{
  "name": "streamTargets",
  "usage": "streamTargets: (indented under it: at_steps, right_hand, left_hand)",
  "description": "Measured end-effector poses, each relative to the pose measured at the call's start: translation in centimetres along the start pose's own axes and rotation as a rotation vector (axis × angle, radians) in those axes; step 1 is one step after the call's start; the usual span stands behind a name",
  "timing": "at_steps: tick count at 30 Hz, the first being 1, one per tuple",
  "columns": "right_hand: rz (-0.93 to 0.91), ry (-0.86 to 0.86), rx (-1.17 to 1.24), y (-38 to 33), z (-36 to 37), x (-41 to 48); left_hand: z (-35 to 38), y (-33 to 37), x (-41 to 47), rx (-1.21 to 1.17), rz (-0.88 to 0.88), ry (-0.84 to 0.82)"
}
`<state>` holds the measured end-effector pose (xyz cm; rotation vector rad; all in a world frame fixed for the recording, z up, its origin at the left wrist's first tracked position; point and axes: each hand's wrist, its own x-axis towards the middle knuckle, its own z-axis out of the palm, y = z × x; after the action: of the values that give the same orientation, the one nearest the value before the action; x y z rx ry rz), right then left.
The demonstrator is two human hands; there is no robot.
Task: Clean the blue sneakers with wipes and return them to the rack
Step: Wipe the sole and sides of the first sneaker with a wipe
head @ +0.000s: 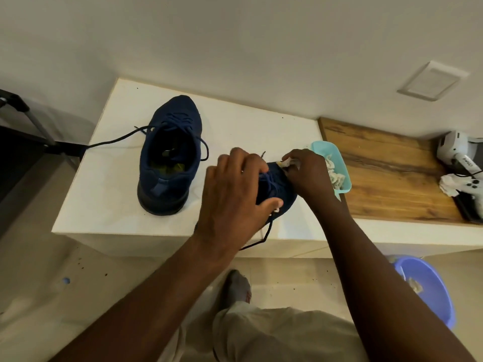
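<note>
One blue sneaker (170, 155) stands alone on the white ledge (104, 194), toe pointing away, laces trailing off to the left. A second blue sneaker (278, 185) sits to its right near the ledge's front edge, mostly covered by my hands. My left hand (232, 194) grips it from above, thumb on its near side. My right hand (305, 171) presses a small white wipe (286, 162) against the sneaker's toe end. One lace hangs over the ledge's front edge.
A light-blue tub (339, 163) with crumpled wipes stands just right of my right hand. A wooden surface (386, 173) beyond holds a white game controller (467, 178) and a crumpled tissue. A purple bucket (428, 288) sits on the floor at right; a dark metal rack (23, 131) stands at left.
</note>
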<state>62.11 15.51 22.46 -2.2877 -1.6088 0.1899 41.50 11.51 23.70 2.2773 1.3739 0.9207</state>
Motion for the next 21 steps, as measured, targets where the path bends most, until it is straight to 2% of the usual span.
streamTargets:
  at_steps: [3, 5, 9, 12, 18, 21]
  right_hand:
    - [0.082, 0.071, 0.095, 1.0, -0.3, 0.2]
    - [0.126, 0.075, 0.124, 1.4, -0.7, 0.3]
    - [0.207, 0.106, 0.328, 2.0, -1.6, 0.0]
    - [0.172, 0.082, 0.252, 1.9, -2.0, 0.1]
    - [-0.019, -0.211, -0.013, -2.2, -1.7, 0.0]
    - [-0.203, -0.440, 0.038, -4.3, -2.4, -0.8]
  left_hand:
    - [-0.2, -0.4, 0.2, 0.042, -0.062, -0.308]
    - [0.0, -0.4, -0.1, 0.110, -0.043, -0.412]
    - [0.1, 0.2, -0.7, 0.204, 0.073, -0.298]
    - [0.2, 1.1, -1.2, 0.252, 0.121, -0.306]
    - [0.3, 1.5, -1.5, 0.290, 0.107, -0.339]
    - [0.2, 1.6, -1.5, 0.284, 0.093, -0.338]
